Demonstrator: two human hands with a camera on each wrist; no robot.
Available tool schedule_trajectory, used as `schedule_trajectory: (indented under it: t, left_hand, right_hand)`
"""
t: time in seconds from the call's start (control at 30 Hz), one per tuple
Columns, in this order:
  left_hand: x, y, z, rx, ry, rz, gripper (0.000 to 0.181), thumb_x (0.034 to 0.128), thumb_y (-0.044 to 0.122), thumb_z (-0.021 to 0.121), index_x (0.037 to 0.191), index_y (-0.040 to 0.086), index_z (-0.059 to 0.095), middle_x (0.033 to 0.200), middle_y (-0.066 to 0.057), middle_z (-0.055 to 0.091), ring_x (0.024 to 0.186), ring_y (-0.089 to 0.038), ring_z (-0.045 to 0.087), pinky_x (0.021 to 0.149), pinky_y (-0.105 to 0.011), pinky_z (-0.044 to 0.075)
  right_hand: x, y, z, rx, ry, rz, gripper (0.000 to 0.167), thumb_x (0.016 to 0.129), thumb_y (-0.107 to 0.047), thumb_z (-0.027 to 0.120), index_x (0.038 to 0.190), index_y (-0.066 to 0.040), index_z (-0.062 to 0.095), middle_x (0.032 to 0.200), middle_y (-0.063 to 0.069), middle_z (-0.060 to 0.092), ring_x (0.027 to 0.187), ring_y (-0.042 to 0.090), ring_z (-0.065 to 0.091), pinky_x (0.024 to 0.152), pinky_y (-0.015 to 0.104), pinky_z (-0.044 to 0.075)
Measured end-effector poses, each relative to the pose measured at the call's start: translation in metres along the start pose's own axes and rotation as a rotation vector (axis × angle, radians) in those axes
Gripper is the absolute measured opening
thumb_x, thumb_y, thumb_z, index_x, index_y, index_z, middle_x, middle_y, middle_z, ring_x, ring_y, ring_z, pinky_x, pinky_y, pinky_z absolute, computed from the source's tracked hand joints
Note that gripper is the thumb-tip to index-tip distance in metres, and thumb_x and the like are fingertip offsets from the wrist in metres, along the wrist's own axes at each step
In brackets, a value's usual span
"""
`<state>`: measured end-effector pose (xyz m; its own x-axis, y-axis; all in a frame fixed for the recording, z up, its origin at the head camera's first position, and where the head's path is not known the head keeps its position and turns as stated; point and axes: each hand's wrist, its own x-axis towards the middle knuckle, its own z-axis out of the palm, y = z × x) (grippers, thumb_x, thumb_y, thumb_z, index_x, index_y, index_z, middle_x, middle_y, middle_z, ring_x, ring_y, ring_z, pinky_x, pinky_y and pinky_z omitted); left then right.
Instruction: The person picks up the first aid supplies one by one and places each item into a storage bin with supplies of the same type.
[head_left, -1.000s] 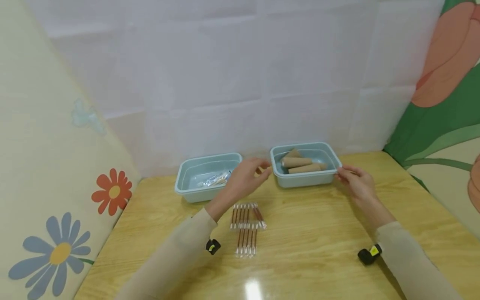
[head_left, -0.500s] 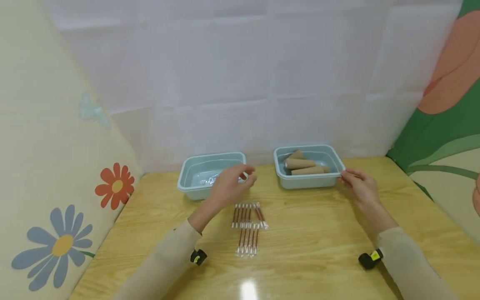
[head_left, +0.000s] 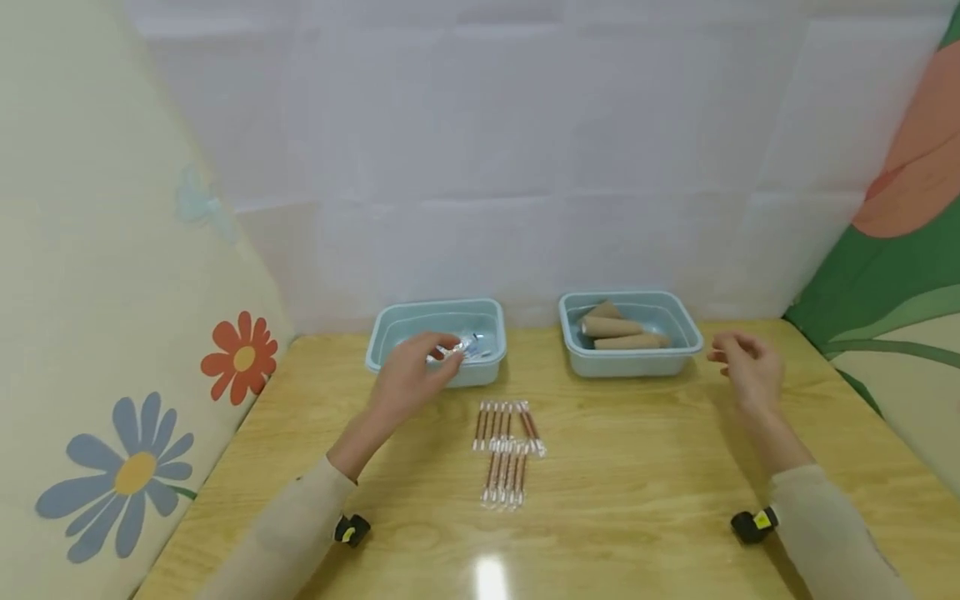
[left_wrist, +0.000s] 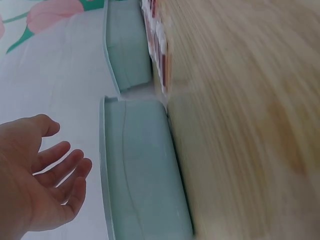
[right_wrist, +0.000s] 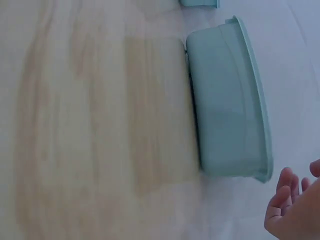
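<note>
The left hand [head_left: 411, 375], fingers parted and empty, hung above the left tub [head_left: 480, 372] of packets [head_left: 472, 347], with swabs [head_left: 493, 423] on the counter [head_left: 615, 492] to those fingers' right, and the right hand [head_left: 752, 371], fingers bent and empty, had the right tub [head_left: 633, 364] of rolls [head_left: 613, 327] just leftward.

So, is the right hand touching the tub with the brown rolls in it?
Apart: the right wrist view shows a gap, with pale backdrop between the right hand and the blue tub.
</note>
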<state>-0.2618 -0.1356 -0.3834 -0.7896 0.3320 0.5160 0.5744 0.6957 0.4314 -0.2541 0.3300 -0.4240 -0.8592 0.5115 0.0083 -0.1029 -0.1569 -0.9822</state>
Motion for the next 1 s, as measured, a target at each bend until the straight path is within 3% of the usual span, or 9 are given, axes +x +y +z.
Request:
schedule_trajectory:
  t: [0.23,0.37,0.5,0.63,0.8,1.0]
  left_hand:
    - [0.000,-0.023,-0.019,0.063,0.093,-0.027,0.032,0.0976,0.023,0.069,0.122,0.002,0.070,0.120,-0.016,0.066,0.108,-0.035,0.062,0.086,-0.052,0.051]
    - [0.003,-0.045,-0.023,0.099,0.129,-0.058,0.037,0.0949,0.024,0.072,0.124,0.001,0.068,0.124,-0.019,0.061,0.115,-0.039,0.057,0.095,-0.059,0.044]
    - [0.003,-0.062,-0.028,0.081,0.115,-0.164,0.045,0.0943,0.027,0.072,0.130,0.000,0.063,0.134,-0.023,0.054,0.124,-0.042,0.049,0.102,-0.064,0.035]
    - [0.001,-0.075,-0.033,0.008,0.104,-0.291,0.055,0.0980,0.027,0.066,0.143,-0.001,0.051,0.147,-0.026,0.041,0.135,-0.044,0.039,0.108,-0.065,0.028]
    - [-0.005,-0.089,-0.035,-0.166,0.089,-0.422,0.060,0.1041,0.022,0.056,0.154,-0.002,0.034,0.151,-0.028,0.038,0.130,-0.044,0.046,0.106,-0.057,0.040]
    - [-0.010,-0.097,-0.033,-0.334,0.090,-0.538,0.054,0.1049,0.019,0.052,0.154,0.002,0.039,0.148,-0.023,0.045,0.128,-0.043,0.050,0.105,-0.052,0.042]
  right_hand:
    - [-0.022,-0.017,0.023,-0.183,-0.035,-0.251,0.016,0.096,-0.024,0.073,0.103,-0.010,0.073,0.087,-0.002,0.072,0.073,0.010,0.068,0.062,0.019,0.049]
    - [-0.040,-0.022,0.040,-0.308,-0.172,-0.360,0.027,0.099,-0.028,0.069,0.111,-0.004,0.071,0.091,0.005,0.073,0.077,0.012,0.068,0.066,0.021,0.052]
    - [-0.055,-0.021,0.061,-0.381,-0.323,-0.405,0.034,0.100,-0.028,0.067,0.114,0.002,0.069,0.095,0.013,0.073,0.078,0.014,0.068,0.067,0.023,0.054]
    - [-0.065,-0.017,0.086,-0.424,-0.457,-0.423,0.027,0.099,-0.020,0.069,0.110,0.004,0.070,0.092,0.018,0.072,0.077,0.017,0.068,0.068,0.024,0.054]
    - [-0.074,-0.010,0.113,-0.539,-0.653,-0.410,0.023,0.099,-0.017,0.068,0.111,0.003,0.069,0.093,0.016,0.071,0.084,0.023,0.068,0.074,0.026,0.054]
    - [-0.081,0.001,0.143,-0.726,-0.866,-0.427,0.025,0.098,-0.020,0.069,0.112,0.001,0.070,0.093,0.006,0.070,0.082,0.026,0.067,0.069,0.037,0.056]
